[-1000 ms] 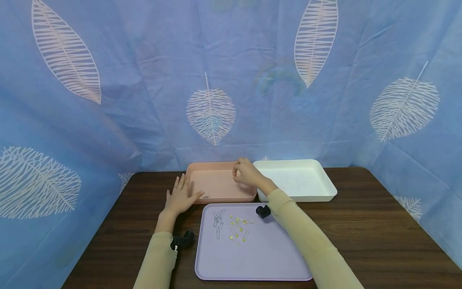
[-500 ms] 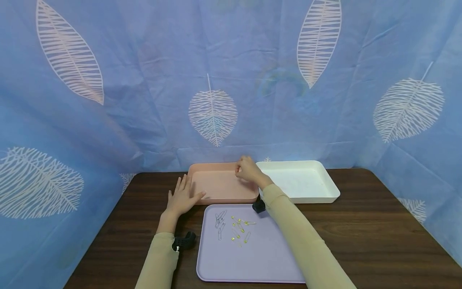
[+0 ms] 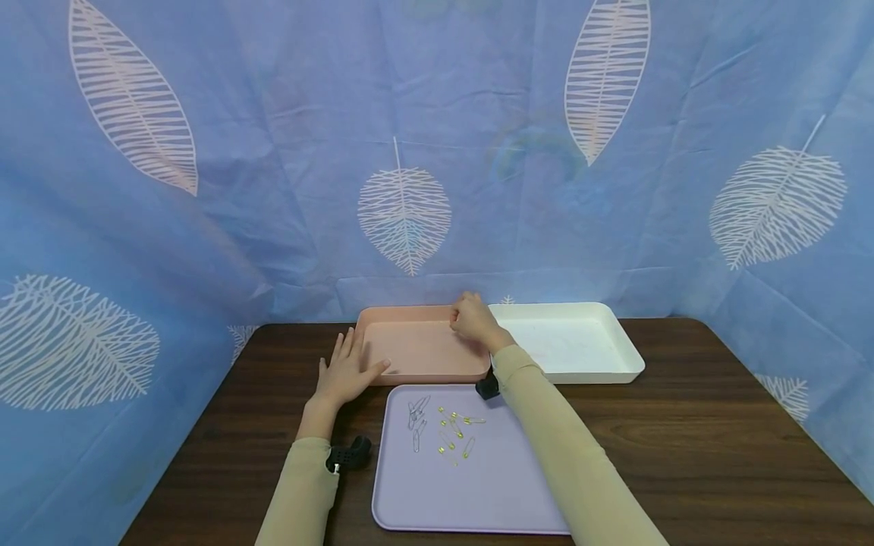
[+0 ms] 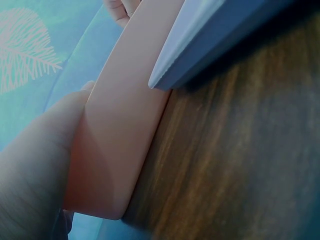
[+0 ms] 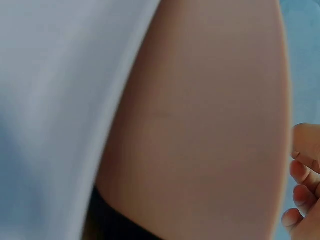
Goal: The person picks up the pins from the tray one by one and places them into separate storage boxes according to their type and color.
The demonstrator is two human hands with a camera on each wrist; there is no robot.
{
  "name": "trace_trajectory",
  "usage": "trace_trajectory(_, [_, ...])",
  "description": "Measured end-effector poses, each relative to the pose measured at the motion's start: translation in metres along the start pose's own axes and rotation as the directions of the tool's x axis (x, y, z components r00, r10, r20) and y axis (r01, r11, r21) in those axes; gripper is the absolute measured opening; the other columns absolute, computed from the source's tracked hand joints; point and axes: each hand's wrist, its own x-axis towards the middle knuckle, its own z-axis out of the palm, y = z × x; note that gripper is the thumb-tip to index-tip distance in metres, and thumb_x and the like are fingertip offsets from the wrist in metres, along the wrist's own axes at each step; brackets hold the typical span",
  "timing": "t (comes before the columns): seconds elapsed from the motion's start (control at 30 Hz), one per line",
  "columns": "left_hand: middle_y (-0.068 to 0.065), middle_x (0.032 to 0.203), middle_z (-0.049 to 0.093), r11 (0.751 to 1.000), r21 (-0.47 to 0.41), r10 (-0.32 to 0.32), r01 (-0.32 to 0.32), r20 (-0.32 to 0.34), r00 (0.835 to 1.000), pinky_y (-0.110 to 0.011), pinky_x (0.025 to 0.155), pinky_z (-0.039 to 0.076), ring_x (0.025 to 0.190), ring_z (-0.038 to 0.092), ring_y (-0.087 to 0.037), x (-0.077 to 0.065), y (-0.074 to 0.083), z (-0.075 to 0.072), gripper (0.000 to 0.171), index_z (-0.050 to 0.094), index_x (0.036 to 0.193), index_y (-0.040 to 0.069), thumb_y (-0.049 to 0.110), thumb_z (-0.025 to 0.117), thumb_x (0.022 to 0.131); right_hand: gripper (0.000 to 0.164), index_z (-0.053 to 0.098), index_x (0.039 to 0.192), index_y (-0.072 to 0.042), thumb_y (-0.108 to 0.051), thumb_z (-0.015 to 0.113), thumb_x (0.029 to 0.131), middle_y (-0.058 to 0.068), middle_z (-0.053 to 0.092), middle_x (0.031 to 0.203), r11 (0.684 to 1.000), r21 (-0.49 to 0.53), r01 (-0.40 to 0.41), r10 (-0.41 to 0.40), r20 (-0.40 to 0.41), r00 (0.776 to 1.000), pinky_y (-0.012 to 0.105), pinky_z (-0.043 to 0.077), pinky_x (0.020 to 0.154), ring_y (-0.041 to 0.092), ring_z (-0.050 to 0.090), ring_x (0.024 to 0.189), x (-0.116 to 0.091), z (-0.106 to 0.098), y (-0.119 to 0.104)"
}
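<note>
My left hand (image 3: 344,371) rests, fingers spread, on the left front corner of the pink tray (image 3: 410,377). In the left wrist view its thumb lies on the rim of the pink tray (image 4: 120,110). My right hand (image 3: 474,318) is over the right end of the pink tray, fingers curled. In the right wrist view the right hand's curled fingertips (image 5: 300,170) show past the tray rim, and no object is visible between them. Gold safety pins (image 3: 454,428) and a cluster of silver pins or clips (image 3: 416,417) lie in the lilac tray (image 3: 478,500).
A white tray (image 3: 567,341) stands right of the pink one, close against it. The lilac tray sits in front of both, on a dark wooden table (image 3: 683,440). A blue leaf-patterned curtain (image 3: 478,189) hangs behind. My right forearm crosses the lilac tray's right side.
My right hand has moved slightly back, and its forearm has shifted left over the lilac tray. The left hand stays on the tray corner. The pins have not visibly moved.
</note>
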Motion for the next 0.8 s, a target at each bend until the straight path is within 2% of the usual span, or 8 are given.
trace_trajectory(0.17, [-0.013, 0.166, 0.004, 1.0, -0.011, -0.002, 0.002, 0.004, 1.0, -0.077, 0.11, 0.004, 0.153, -0.001, -0.035, 0.0, 0.002, -0.002, 0.102, 0.004, 0.159, 0.017, 0.072, 0.049, 0.087, 0.012, 0.066, 0.071, -0.007, -0.006, 0.064, 0.082, 0.01, 0.059, 0.089, 1.0, -0.029, 0.004, -0.004, -0.006, 1.0, 0.04, 0.042, 0.085, 0.029, 0.049, 0.092, -0.001, -0.002, 0.0])
trace_trajectory(0.47, [-0.013, 0.166, 0.005, 1.0, -0.009, 0.001, -0.001, -0.007, 1.0, -0.078, 0.109, 0.005, 0.153, 0.0, -0.035, 0.0, 0.001, -0.001, 0.102, 0.005, 0.159, 0.015, 0.074, 0.048, 0.086, 0.011, 0.067, 0.074, -0.009, -0.01, 0.067, 0.084, 0.01, 0.06, 0.09, 1.0, 0.002, 0.018, -0.018, -0.007, 1.0, 0.043, 0.041, 0.093, 0.028, 0.049, 0.095, -0.002, 0.0, 0.004])
trace_trajectory(0.8, [-0.012, 0.166, 0.006, 1.0, -0.006, -0.002, 0.002, -0.013, 1.0, -0.077, 0.11, 0.006, 0.153, 0.001, -0.034, -0.002, 0.002, 0.0, 0.102, 0.006, 0.159, 0.016, 0.073, 0.049, 0.086, 0.008, 0.066, 0.078, -0.011, -0.012, 0.067, 0.086, 0.011, 0.055, 0.096, 0.999, 0.037, 0.013, -0.013, -0.021, 1.0, 0.042, 0.043, 0.084, 0.027, 0.045, 0.093, -0.012, 0.0, 0.006])
